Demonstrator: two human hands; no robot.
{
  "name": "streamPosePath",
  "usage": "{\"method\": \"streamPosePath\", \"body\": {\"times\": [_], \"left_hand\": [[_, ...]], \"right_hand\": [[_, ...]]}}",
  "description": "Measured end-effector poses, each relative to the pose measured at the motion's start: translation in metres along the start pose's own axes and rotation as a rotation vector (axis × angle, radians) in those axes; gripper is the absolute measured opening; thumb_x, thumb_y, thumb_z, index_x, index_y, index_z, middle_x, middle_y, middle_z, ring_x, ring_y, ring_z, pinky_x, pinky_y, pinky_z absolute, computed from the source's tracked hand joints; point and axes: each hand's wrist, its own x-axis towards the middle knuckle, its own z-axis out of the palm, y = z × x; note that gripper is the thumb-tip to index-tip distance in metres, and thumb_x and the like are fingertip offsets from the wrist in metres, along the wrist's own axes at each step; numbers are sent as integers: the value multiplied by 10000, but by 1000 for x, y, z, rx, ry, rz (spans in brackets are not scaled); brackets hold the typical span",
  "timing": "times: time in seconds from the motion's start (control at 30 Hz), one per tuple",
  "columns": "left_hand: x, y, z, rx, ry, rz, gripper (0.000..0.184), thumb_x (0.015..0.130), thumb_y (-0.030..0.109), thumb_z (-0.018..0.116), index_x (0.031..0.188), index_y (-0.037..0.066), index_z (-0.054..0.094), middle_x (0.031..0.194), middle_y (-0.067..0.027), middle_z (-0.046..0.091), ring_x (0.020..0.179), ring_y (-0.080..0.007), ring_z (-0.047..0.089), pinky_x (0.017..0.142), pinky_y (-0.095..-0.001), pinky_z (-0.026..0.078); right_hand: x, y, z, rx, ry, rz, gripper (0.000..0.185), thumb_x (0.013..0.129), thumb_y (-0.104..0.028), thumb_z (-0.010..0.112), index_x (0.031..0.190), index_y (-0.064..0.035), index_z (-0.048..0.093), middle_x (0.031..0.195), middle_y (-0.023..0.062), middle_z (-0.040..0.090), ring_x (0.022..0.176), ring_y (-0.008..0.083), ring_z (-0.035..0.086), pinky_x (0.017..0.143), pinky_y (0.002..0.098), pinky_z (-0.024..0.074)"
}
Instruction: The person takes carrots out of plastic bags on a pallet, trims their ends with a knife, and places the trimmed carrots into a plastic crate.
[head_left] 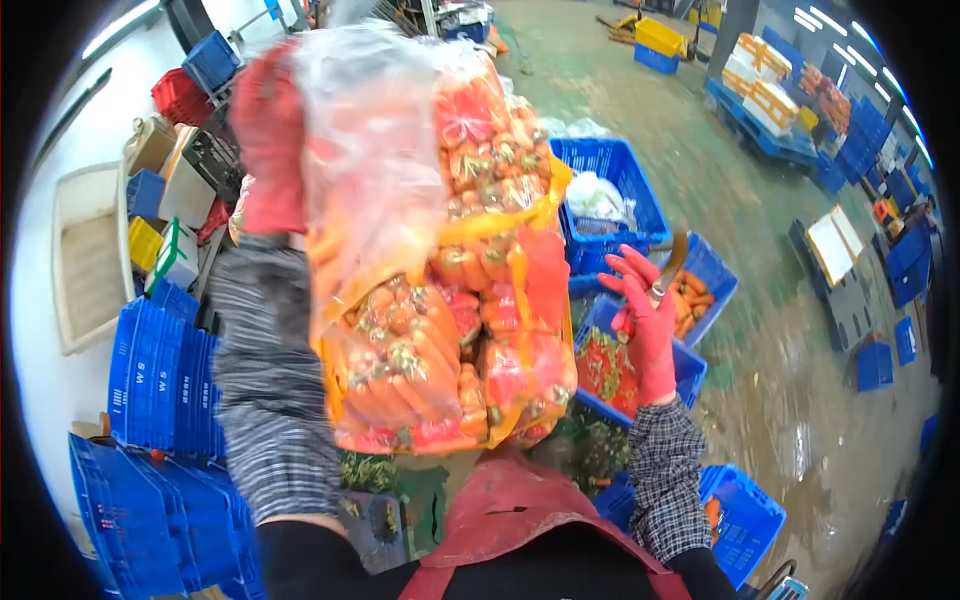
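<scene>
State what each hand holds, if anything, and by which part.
The right hand holds a curved-bladed tool by its handle end, below the blade. The left hand is at the clear plastic, but blur hides whether it grips it.

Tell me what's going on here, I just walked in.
A gloved person has a big stack of bagged carrots in front of them. The left hand, blurred, is up at the clear plastic on top; its grip can't be made out. The right hand is off to the side with a curved knife, some fingers spread. Loose carrots sit in a blue crate just beyond it.
</scene>
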Motion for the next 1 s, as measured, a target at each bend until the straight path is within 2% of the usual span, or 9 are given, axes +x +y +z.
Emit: {"method": "streamPosePath", "body": {"times": [0.1,0.23,0.37,0.6,0.73,0.77,0.83,0.87,1.0], "left_hand": [[97,-72,-54,11,76,-242,229,864,41,638,1075,95,711,999,-47,727,896,-114,672,840,-274,521],[180,-115,-75,316,148,50,291,920,196,644,1199,136,701,1128,-89,724,934,-152,673,835,-312,526],[195,-143,-39,406,37,38,298,916,180,650,1205,120,684,1126,-85,718,949,-160,672,846,-313,524],[138,-137,29,389,-111,-30,314,908,151,660,1216,91,655,1124,-78,708,977,-172,672,866,-316,521],[38,-77,48,202,-40,54,326,903,135,666,1222,75,638,1123,-74,702,992,-180,672,877,-318,519],[-2,-53,46,109,-114,3,329,902,131,667,1224,71,634,1122,-73,700,996,-181,672,879,-318,519],[-79,61,6,-118,-699,-861,441,902,118,655,1307,15,515,1220,-167,583,1177,-267,555,975,-365,450],[-148,63,1,-596,-655,-943,447,901,104,642,1307,-5,491,1251,-196,530,1231,-284,496,1013,-379,412],[-224,127,-76,-272,-1293,-1300,560,909,407,659,1302,18,566,1273,-213,602,1181,-329,588,996,-409,468]], "right_hand": [[22,6,31,-44,-35,4,360,974,-129,585,1313,-10,582,1166,99,698,828,90,687,486,162,429],[54,37,77,-35,22,60,340,966,-150,607,1281,-22,615,1110,90,715,541,28,531,450,163,381],[100,22,113,-13,-49,22,354,990,-165,580,1305,-5,584,1142,122,695,915,153,699,488,187,448],[174,-58,188,390,-449,-341,522,922,-283,683,1356,-32,539,1288,127,616,1038,173,650,539,245,489],[225,59,152,38,-469,-99,474,931,-258,660,1337,-37,554,1268,115,624,1048,174,642,623,269,488],[229,97,142,-101,-514,-10,459,934,-249,653,1331,-38,559,1261,111,627,1051,175,639,650,278,487],[216,149,127,-282,-691,139,429,941,-232,637,1319,-41,569,1248,103,633,1058,176,634,706,294,487],[206,169,119,-317,-813,210,414,944,-224,630,1312,-43,575,1241,99,636,1062,176,631,734,303,486],[173,168,106,-359,-1364,402,360,956,-190,599,1287,-49,595,1214,83,647,1076,177,620,845,336,485]]}}
